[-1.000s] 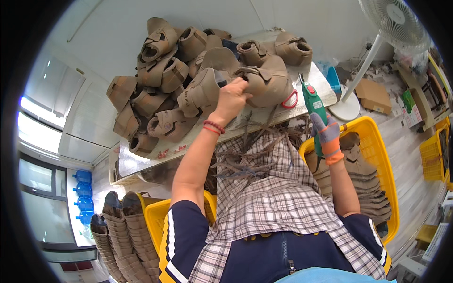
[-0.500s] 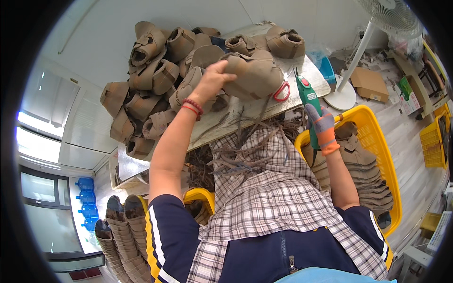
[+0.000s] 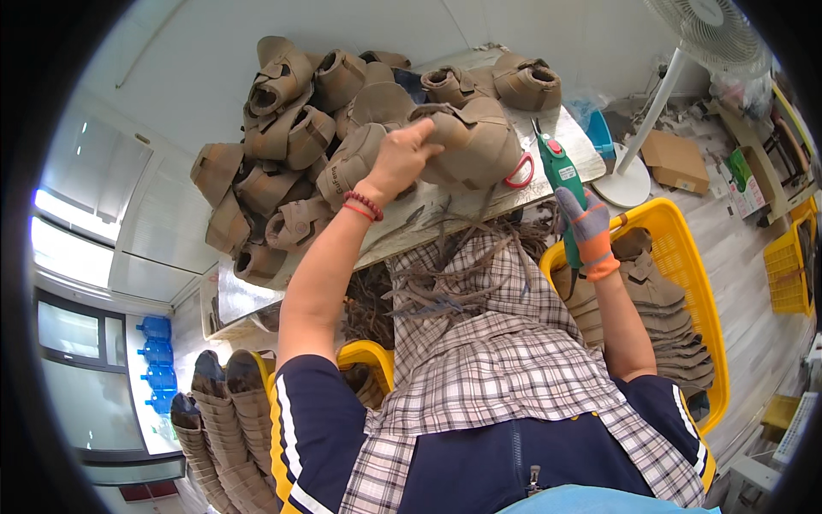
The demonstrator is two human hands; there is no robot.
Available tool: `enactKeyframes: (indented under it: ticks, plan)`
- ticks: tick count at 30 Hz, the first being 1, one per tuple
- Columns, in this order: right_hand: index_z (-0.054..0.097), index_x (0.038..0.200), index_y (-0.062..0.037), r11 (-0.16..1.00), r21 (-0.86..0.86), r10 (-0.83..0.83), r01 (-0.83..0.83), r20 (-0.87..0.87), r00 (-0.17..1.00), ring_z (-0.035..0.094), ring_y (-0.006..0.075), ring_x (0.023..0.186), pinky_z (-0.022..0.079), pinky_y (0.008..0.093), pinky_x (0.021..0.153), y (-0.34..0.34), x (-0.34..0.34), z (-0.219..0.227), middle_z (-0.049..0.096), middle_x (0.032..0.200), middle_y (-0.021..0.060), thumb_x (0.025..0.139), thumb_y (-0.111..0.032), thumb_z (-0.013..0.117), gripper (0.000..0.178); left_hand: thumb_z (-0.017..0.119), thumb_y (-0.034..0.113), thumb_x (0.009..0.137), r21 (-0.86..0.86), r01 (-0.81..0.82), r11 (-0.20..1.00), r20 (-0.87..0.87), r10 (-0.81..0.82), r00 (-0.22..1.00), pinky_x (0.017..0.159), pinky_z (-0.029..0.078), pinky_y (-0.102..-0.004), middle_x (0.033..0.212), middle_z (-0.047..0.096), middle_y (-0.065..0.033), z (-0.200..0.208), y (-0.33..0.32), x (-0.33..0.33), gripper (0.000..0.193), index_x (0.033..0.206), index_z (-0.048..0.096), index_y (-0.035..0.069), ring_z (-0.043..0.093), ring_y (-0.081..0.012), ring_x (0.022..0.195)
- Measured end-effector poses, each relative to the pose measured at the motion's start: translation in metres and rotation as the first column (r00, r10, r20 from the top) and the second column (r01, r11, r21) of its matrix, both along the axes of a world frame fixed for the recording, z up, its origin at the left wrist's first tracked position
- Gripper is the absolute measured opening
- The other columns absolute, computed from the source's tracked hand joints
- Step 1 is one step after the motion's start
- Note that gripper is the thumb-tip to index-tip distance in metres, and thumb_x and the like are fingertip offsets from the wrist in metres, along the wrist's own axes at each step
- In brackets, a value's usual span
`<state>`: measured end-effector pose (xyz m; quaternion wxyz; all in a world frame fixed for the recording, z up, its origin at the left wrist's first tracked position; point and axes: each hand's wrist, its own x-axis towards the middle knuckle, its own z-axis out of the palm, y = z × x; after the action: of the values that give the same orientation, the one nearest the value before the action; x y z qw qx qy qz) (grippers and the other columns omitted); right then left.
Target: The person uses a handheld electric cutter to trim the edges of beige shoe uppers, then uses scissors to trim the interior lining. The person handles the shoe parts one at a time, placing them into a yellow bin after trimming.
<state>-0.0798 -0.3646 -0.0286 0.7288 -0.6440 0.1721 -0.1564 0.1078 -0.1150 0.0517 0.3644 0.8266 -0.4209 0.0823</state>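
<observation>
My bare left hand (image 3: 399,161), with red bead bracelets at the wrist, is closed on the left edge of a brown bell-shaped boot (image 3: 479,152). The boot is over the table (image 3: 569,141), its wide part turned to the right. My right hand (image 3: 589,230), in a grey and orange glove, grips green electric scissors (image 3: 561,171) with a red button. Their thin pointed blades face away from me, right of the boot and apart from it. Red-handled scissors (image 3: 521,171) lie between the boot and the tool, partly hidden by the boot.
A heap of similar boots (image 3: 278,141) covers the table's left and far side. Dark trimmed strips (image 3: 454,283) hang over my checked apron (image 3: 497,360). A yellow basket (image 3: 698,300) at my right holds stacked boots. Beyond it stand a white fan (image 3: 638,141) and a cardboard box (image 3: 675,161).
The whole view has shifted slightly, moving the table and heap a little down and right. Both hands keep their holds on the boot and the electric scissors.
</observation>
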Motion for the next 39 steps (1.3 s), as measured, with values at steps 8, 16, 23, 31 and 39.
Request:
enactKeyframes:
  ticks: [8, 16, 23, 31, 39]
  plan:
    - [0.059, 0.084, -0.0050, 1.000, -0.009, -0.007, 0.007, 0.003, 1.000, 0.048, 0.0075, 0.045, 0.035, 0.0225, 0.042, -0.004, 0.001, -0.005, 0.051, 0.057, -0.0014, 0.082, -0.033, 0.069, 0.030, 0.059, 0.000, 0.084, -0.421, -0.036, 0.906, -0.337, -0.120, 0.934, 0.082, 0.046, -0.0247, 0.095, 0.064, -0.0013, 0.017, 0.007, 0.019, 0.023, 0.106, 0.060, 0.002, 0.057, -0.0092, 0.088]
    - [0.062, 0.091, -0.0049, 0.999, -0.035, 0.024, -0.022, 0.065, 0.998, 0.048, 0.0059, 0.049, 0.037, 0.0222, 0.046, 0.010, -0.002, 0.012, 0.053, 0.061, -0.0028, 0.081, -0.031, 0.071, 0.029, 0.058, 0.007, 0.088, -0.852, -0.260, 0.454, -0.481, -0.483, 0.732, 0.089, 0.047, -0.0341, 0.111, 0.061, -0.0123, 0.071, 0.049, 0.003, 0.029, 0.116, 0.055, -0.002, 0.059, -0.0214, 0.101]
    - [0.064, 0.095, -0.0051, 0.635, -0.727, 0.102, 0.261, 0.414, 0.905, 0.062, 0.0258, 0.061, 0.049, 0.0323, 0.056, 0.039, -0.001, 0.051, 0.064, 0.072, 0.0115, 0.064, -0.033, 0.083, 0.046, 0.044, 0.011, 0.095, -0.873, -0.469, 0.133, -0.294, -0.910, 0.290, 0.102, 0.040, -0.0457, 0.127, 0.052, -0.0205, 0.057, 0.126, -0.034, 0.033, 0.122, 0.047, -0.008, 0.050, -0.0319, 0.118]
    - [0.063, 0.095, -0.0060, 0.313, -0.852, 0.279, 0.420, 0.505, 0.816, 0.059, 0.0264, 0.057, 0.047, 0.0351, 0.054, 0.050, -0.004, 0.052, 0.062, 0.069, 0.0094, 0.057, -0.038, 0.085, 0.054, 0.041, 0.009, 0.095, -0.765, -0.641, 0.069, -0.280, -0.931, 0.234, 0.100, 0.043, -0.0451, 0.123, 0.054, -0.0221, 0.033, 0.178, -0.073, 0.030, 0.118, 0.049, -0.007, 0.052, -0.0324, 0.116]
    - [0.063, 0.096, -0.0049, 0.278, -0.865, 0.347, 0.418, 0.496, 0.796, 0.057, 0.0259, 0.056, 0.046, 0.0345, 0.053, 0.052, 0.000, 0.044, 0.061, 0.068, 0.0093, 0.056, -0.039, 0.085, 0.057, 0.042, 0.008, 0.095, -0.716, -0.695, 0.058, -0.350, -0.892, 0.286, 0.098, 0.044, -0.0462, 0.120, 0.056, -0.0215, -0.002, 0.199, -0.067, 0.028, 0.116, 0.050, -0.007, 0.054, -0.0328, 0.112]
